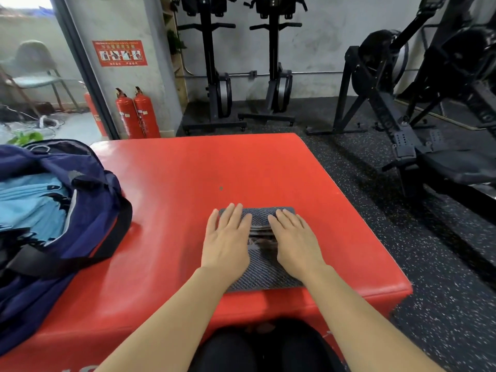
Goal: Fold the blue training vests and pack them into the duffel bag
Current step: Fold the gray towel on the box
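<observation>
Head view, one frame. We log both hands laid palm down on a folded cloth, dark grey-blue with a fine striped weave, which lies flat on the top of a red box.

- Left hand: fingers straight and close together, resting flat on the left half of the cloth; its fingertips reach the far left corner.
- Right hand: fingers likewise straight, flat on the right half; its fingertips stop just short of the far edge.
- Neither hand pinches or wraps the cloth; it lies wholly beneath the palms. Between the hands we see a narrow strip of cloth, blurred.
- Cloth position: near right part of the box top, its near edge close to the box's front edge.

Duffel bag: navy, open, on the left side of the box, well apart from the cloth and hands. Inside it we see light blue vests, with a black strap lying across its near side.

Surroundings: two red fire extinguishers against the wall beyond the box, black exercise machines farther back and to the right, speckled dark floor.
</observation>
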